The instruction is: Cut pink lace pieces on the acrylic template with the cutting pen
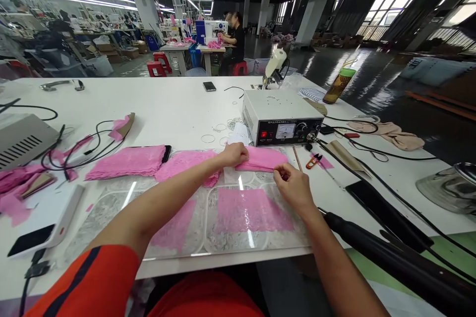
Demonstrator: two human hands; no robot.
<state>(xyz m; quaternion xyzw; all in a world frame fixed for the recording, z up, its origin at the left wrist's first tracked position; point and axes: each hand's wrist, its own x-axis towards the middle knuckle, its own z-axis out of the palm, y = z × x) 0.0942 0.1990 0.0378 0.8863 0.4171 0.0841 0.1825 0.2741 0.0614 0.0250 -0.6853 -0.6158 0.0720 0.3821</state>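
Observation:
A folded stack of pink fabric [261, 158] lies at the back of a clear plastic sheet [238, 245], just in front of the grey control box. My left hand [235, 154] is closed at the left edge of this stack. At its front right corner, the curled fingers of my right hand [292, 183] pinch together against the fabric. Two more piles of pink fabric, one lacy [189, 164] and one at far left [126, 161], sit beyond my left forearm. Flat pink pieces [247, 210] show at the plastic sheet, partly hidden by my left arm.
A grey control box [284, 119] with a dial and red switch stands behind the stack. Orange snips [314, 160], a black handheld tool [372, 245] and cables lie right. A bottle [339, 85] stands farther back. A person [235, 42] sits at a sewing machine beyond the table.

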